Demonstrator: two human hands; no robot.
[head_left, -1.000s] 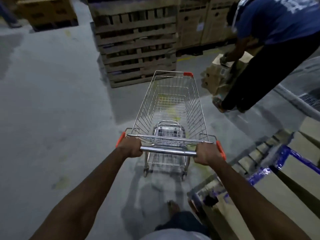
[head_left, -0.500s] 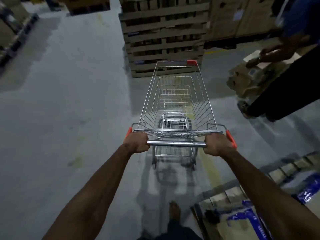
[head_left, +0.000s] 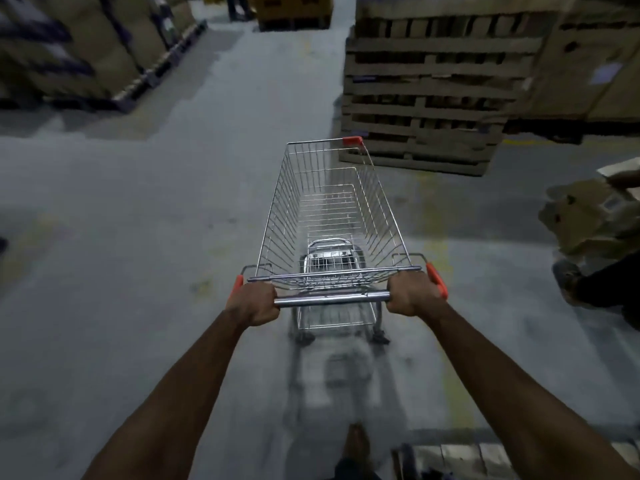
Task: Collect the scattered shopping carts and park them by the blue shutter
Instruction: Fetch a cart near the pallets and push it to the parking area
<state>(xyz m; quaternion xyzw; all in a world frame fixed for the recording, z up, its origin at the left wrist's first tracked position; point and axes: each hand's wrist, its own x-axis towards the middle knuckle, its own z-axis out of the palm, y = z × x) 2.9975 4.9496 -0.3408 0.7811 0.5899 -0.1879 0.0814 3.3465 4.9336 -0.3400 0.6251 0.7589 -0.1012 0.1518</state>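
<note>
An empty wire shopping cart with orange corner caps stands on the grey concrete floor straight ahead of me. Its chrome handle bar runs across in front of my chest. My left hand is closed around the bar's left end. My right hand grips the right end, beside an orange cap. Both arms are stretched out. No blue shutter is in view.
A tall stack of wooden pallets stands just ahead to the right of the cart's nose. Another person's leg and foot and cardboard boxes are at the right edge. Boxed goods line the left; an aisle runs ahead between.
The cart and my view have swung left: the pallet stack moved from ahead to the right, the other person slid almost out of frame, and the left aisle came into view.
</note>
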